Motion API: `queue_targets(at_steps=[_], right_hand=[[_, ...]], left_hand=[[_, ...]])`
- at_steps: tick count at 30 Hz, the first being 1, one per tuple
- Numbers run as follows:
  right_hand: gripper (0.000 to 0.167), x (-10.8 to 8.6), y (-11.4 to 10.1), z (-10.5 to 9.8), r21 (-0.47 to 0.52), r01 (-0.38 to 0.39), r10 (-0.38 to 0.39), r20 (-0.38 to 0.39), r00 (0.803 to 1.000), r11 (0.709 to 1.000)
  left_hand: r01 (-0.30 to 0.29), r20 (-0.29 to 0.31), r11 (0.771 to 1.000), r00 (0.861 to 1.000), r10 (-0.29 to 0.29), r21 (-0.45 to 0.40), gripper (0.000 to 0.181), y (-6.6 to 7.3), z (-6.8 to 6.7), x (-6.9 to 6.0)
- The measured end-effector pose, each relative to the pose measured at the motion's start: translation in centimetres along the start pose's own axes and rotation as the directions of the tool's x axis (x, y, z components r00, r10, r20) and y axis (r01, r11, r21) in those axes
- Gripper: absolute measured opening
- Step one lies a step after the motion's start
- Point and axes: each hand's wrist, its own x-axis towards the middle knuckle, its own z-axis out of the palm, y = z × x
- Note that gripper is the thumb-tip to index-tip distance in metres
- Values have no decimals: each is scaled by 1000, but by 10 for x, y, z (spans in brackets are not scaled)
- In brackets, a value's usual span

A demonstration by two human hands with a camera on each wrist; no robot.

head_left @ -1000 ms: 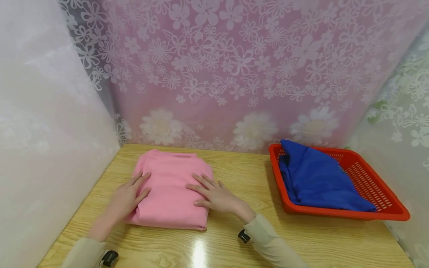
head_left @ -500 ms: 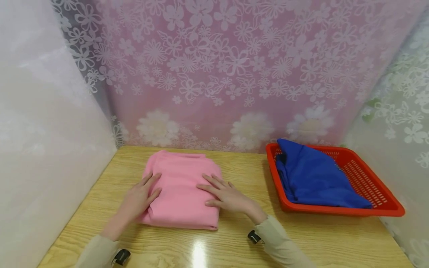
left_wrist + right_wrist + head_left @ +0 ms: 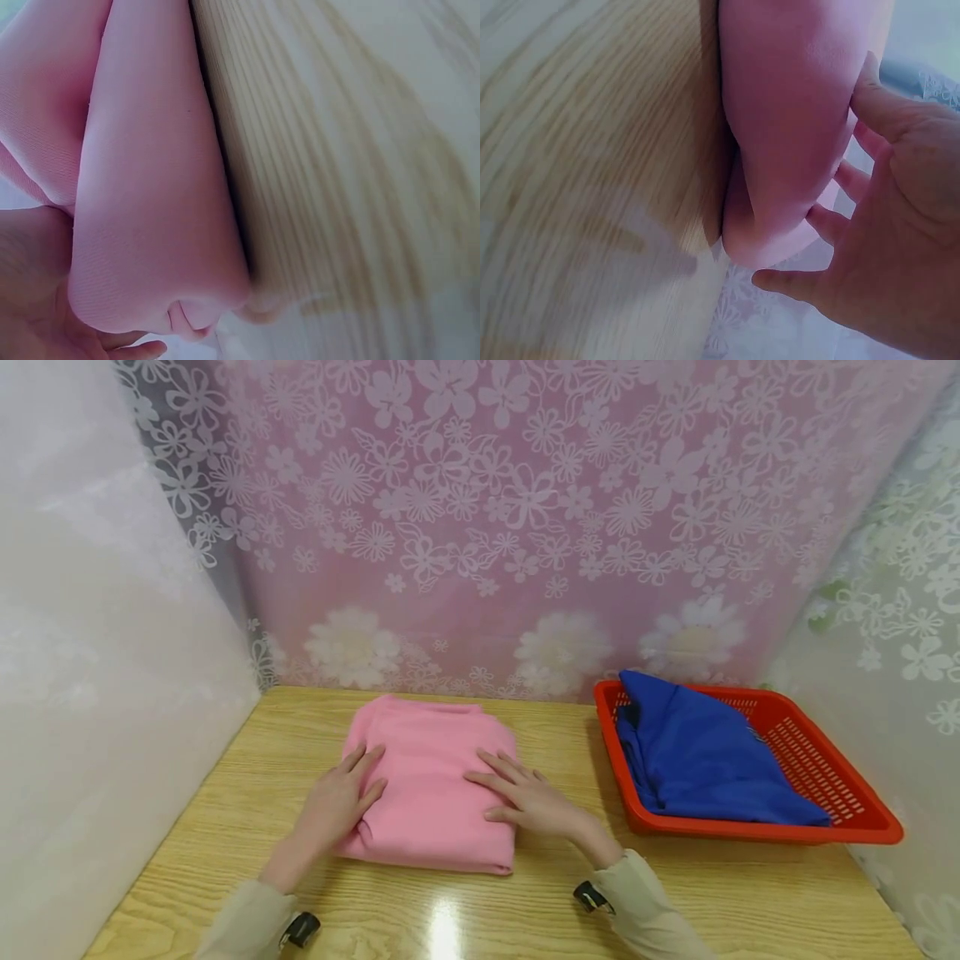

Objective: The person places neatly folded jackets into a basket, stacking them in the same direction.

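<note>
Head view had a pink wall with white flower shapes on it, behind a wood table. A red basket sat on the table, over on the right. A folded pink cloth lay on the table between the two hands, well apart from the basket. A blue cloth lay in the basket, one corner poking up. The left hand rested on the pink cloth's left side, fingers spread, not gripping. The right hand touched its right side, fingers spread wide, not gripping. A small black thing sat at each wrist.
</note>
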Motion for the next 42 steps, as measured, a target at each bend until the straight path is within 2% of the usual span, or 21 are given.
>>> queue_targets(at_steps=[16, 22, 30, 34, 38, 42], right_hand=[[58, -30, 17, -10, -13, -14, 14, -30, 999, 1000], [57, -43, 22, -13, -33, 0, -1, -51, 999, 999], [58, -61, 22, -16, -37, -18, 15, -82, 996, 999], [56, -67, 18, -15, -14, -44, 42, -113, 993, 999], [54, -71, 13, -12, 46, -119, 124, -159, 979, 992], [57, -76, 12, -10, 176, -248, 281, -200, 939, 953]], left_hand=[[-37, -32, 999, 999, 37, 6, 53, 32, 17, 10], [-46, -36, 999, 998, 47, 12, 52, 44, 22, 11], [-68, -59, 997, 996, 69, 22, 52, 55, 30, 9], [-28, -25, 998, 999, 27, -61, 50, 52, 29, 5], [28, 13, 980, 1000, -26, -198, 50, 44, 25, 3], [99, 55, 959, 995, -88, -266, 57, 34, 19, 5]])
